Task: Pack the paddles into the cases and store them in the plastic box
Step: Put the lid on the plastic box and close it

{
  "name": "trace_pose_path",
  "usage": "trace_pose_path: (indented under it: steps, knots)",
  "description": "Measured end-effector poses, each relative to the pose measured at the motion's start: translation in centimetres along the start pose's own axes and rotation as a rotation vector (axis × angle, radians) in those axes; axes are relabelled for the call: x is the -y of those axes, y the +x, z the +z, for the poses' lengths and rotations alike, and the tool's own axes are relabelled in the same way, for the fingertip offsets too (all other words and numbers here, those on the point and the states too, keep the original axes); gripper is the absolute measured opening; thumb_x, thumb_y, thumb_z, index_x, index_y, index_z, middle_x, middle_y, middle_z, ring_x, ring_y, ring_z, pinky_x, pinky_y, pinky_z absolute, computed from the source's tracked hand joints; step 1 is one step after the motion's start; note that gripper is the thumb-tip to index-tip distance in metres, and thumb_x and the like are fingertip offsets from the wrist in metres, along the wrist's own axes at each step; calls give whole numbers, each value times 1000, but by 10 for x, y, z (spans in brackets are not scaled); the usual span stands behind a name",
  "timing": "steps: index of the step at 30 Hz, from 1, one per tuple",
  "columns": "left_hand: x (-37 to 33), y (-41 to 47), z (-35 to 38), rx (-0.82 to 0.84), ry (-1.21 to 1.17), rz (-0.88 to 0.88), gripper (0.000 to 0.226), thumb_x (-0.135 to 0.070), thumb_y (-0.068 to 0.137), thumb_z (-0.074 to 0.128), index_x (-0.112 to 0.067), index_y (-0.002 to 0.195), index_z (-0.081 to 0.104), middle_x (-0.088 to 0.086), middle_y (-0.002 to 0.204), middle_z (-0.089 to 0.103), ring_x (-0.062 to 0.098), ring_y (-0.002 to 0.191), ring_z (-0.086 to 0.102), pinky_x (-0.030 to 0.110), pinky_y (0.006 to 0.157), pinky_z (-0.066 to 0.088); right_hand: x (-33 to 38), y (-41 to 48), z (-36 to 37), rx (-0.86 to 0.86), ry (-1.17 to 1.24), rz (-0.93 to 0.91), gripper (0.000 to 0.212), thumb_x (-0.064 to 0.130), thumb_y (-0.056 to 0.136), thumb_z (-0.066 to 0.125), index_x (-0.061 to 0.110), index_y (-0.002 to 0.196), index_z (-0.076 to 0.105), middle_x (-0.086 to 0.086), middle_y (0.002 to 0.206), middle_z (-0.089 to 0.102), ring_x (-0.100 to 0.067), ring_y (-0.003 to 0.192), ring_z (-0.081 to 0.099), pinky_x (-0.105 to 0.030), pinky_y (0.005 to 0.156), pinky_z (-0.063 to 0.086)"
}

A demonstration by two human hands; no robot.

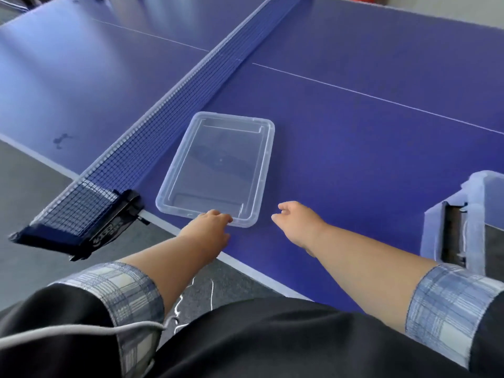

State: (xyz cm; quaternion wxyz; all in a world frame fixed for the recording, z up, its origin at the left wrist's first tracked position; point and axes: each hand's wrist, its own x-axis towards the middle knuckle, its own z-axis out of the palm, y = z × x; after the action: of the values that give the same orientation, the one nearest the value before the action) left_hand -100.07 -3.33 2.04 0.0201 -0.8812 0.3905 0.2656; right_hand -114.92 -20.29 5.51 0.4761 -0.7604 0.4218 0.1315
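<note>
Two bare hands reach over the near edge of a blue table-tennis desk (368, 126). The left hand (210, 227) rests its fingertips on the near rim of a clear, shallow, rectangular plastic lid or tray (218, 167), which lies flat just right of the black net (152, 113). Whether those fingers grip the rim or only touch it cannot be told. The right hand (296, 222) hovers just right of the tray, fingers loosely curled, holding nothing. At the far right edge stands a clear plastic box (474, 222), partly cut off, with something dark inside; it may be a cased paddle, though that is unclear. No loose paddles or cases show. To move the tray well, both hands should probably take its opposite rims, since thin plastic flexes when lifted by one corner.
</note>
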Motion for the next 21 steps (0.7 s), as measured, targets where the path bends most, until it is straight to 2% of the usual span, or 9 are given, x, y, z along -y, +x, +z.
trace_pose_path:
  steps: [3, 5, 7, 10, 12, 14, 16, 19, 21]
  knots:
    - [31, 12, 7, 26, 44, 5, 52, -30, 93, 55, -30, 144, 44, 3, 146, 43, 29, 130, 45, 42, 100, 43, 10, 17, 35, 57, 23, 59, 57, 37, 99, 52, 23, 153, 38, 1, 151, 47, -21, 120, 55, -31, 90, 43]
    - [38, 23, 13, 56, 87, 41, 54, -30, 93, 58, -29, 145, 42, 3, 147, 41, 31, 130, 44, 47, 102, 43, 15, 29, 54, 42, 64, 111, 56, 35, 98, 53, 23, 151, 39, 1, 137, 57, -22, 107, 61, -34, 87, 49]
    - [40, 35, 19, 51, 135, 85, 50, -29, 93, 59, -26, 140, 46, 4, 142, 44, 32, 128, 44, 49, 100, 44, 16, 39, 69, 25, 144, 188, 60, 33, 97, 53, 23, 153, 34, 2, 117, 62, -20, 88, 62, -32, 73, 51]
    - [40, 52, 25, -5, 159, 122, 42, -31, 92, 60, -24, 132, 51, 4, 132, 48, 31, 123, 44, 46, 94, 46, 14, 53, 86, -3, 319, 357, 65, 28, 95, 50, 28, 156, 28, 2, 89, 55, -16, 64, 48, -26, 57, 39]
    - [40, 61, 28, -30, 182, 154, 40, -34, 92, 62, -24, 129, 52, 4, 126, 50, 30, 120, 46, 44, 92, 45, 16, 60, 91, -36, 406, 402, 63, 25, 93, 51, 27, 154, 33, 3, 88, 55, -18, 71, 55, -29, 66, 47]
    - [40, 69, 27, -50, 227, 204, 35, -31, 91, 63, -23, 124, 54, 3, 121, 50, 29, 116, 49, 43, 89, 45, 17, 66, 96, -60, 472, 419, 61, 24, 93, 52, 25, 153, 37, 5, 98, 58, -25, 100, 67, -38, 89, 56]
    - [39, 73, 26, -72, 343, 297, 31, -23, 90, 62, -20, 120, 53, 3, 118, 51, 27, 112, 52, 40, 86, 46, 19, 70, 99, -65, 518, 470, 56, 25, 94, 53, 22, 149, 43, 2, 114, 59, -28, 120, 63, -49, 101, 53]
    - [35, 74, 20, -69, 489, 406, 29, -14, 91, 54, -14, 120, 49, 5, 118, 52, 27, 106, 54, 36, 82, 46, 20, 73, 95, -45, 521, 530, 34, 35, 95, 58, 16, 123, 60, -10, 129, 61, -28, 117, 64, -47, 100, 54]
    - [28, 71, 9, -80, 511, 428, 29, -16, 94, 50, -12, 122, 47, 6, 119, 51, 27, 107, 54, 36, 83, 48, 23, 72, 90, -8, 645, 558, 40, 44, 94, 63, 17, 124, 56, -3, 121, 61, -20, 102, 64, -40, 91, 56]
